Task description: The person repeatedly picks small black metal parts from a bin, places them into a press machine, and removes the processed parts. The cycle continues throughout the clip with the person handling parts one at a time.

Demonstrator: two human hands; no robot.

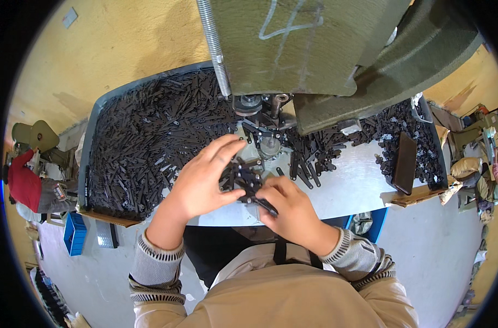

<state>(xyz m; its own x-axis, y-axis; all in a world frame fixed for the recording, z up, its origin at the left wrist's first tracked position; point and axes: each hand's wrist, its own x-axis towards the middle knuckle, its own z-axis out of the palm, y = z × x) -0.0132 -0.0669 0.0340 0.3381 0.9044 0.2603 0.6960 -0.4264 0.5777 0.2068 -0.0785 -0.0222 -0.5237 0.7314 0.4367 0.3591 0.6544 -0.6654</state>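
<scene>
Overhead view of a worktable (353, 188) under an olive-green press machine (292, 44). Left hand (202, 177) spread wide over a small cluster of black metal links (242, 176), thumb and fingertips pinching its left edge. Right hand (290, 210) just near and right of the cluster, curled tight around one black link (266, 205) whose end pokes out toward the left. Cluster lying at the near middle of the table, directly below the machine's round die (269, 145). Far left, heaped in a grey tray (90, 136), a deep pile of loose black metal strips (150, 142). Far right, a thinner scatter of similar parts (394, 128) beside a dark flat block (405, 163). Striped knit cuffs and beige sleeves entering from the near edge.
</scene>
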